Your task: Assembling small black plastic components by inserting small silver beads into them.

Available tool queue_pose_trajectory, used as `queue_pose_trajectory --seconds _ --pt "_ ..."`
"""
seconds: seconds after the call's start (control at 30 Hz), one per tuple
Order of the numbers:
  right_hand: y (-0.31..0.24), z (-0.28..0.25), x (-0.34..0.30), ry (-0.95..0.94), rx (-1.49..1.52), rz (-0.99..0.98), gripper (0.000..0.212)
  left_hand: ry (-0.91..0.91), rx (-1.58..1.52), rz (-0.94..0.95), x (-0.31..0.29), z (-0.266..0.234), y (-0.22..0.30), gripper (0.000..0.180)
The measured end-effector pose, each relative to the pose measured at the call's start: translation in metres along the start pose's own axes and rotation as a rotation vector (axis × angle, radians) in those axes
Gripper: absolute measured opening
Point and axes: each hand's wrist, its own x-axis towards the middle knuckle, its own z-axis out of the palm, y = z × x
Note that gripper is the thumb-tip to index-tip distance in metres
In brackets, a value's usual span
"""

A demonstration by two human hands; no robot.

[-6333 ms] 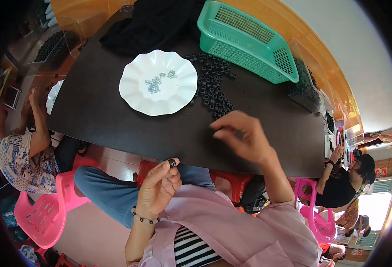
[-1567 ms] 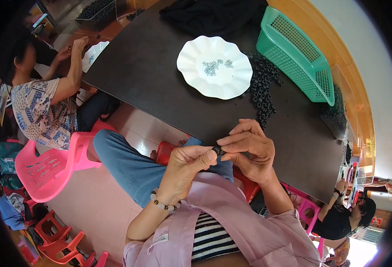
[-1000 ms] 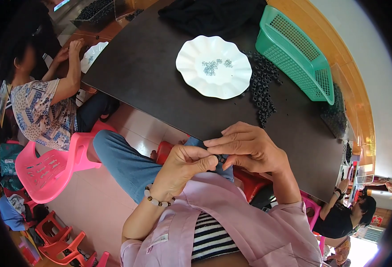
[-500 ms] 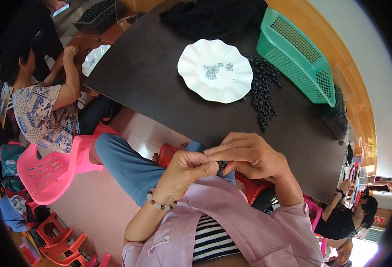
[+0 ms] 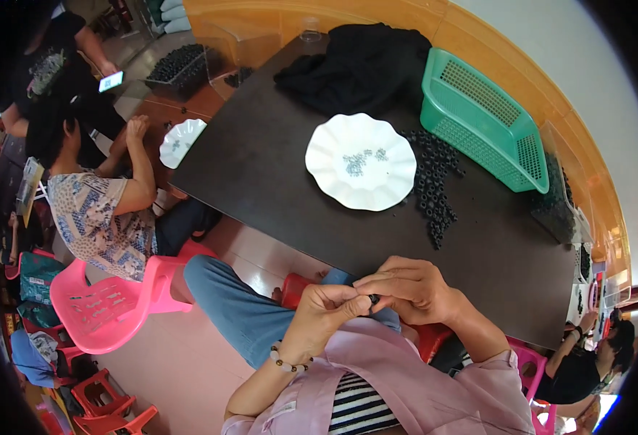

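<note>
Pinkish floor (image 5: 188,370) | dark table (image 5: 261,185): white plate (image 5: 377,192), green basket (image 5: 478,141) | hands (image 5: 322,312) together, pinching black piece (image 5: 373,299)

No lettering can be read clearly. A small pale label (image 5: 287,407) on the pink shirt (image 5: 420,362), marks on a lit phone screen (image 5: 111,81) and a print (image 5: 47,72) on a bystander's black T-shirt (image 5: 72,54) are all illegible.

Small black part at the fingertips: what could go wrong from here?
The black part pinched in the left hand, close to the right hand, sits past the edge of the table, so a slip might drop it. Loose black rings lie beside the white plate; a bump could scatter them.
</note>
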Motion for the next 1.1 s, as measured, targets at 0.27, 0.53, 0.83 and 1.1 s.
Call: queue_pose_trajectory --seconds 0.27,0.53,0.83,1.1 --pt "-0.008 -0.004 0.001 0.013 -0.068 -0.046 0.051 0.007 -0.049 0.032 -0.002 0.008 0.002 0.019" --pt "-0.011 -0.001 0.000 0.033 -0.041 -0.040 0.042 -0.067 -0.100 0.007 -0.008 0.009 0.005 0.015" --pt "0.002 0.003 0.003 0.015 -0.039 -0.001 0.042 0.030 -0.116 -0.008 0.004 0.000 -0.005 0.010" --pt "0.016 0.000 0.013 0.067 0.041 0.056 0.047 0.066 -0.289 -0.069 0.010 -0.006 0.000 0.014"
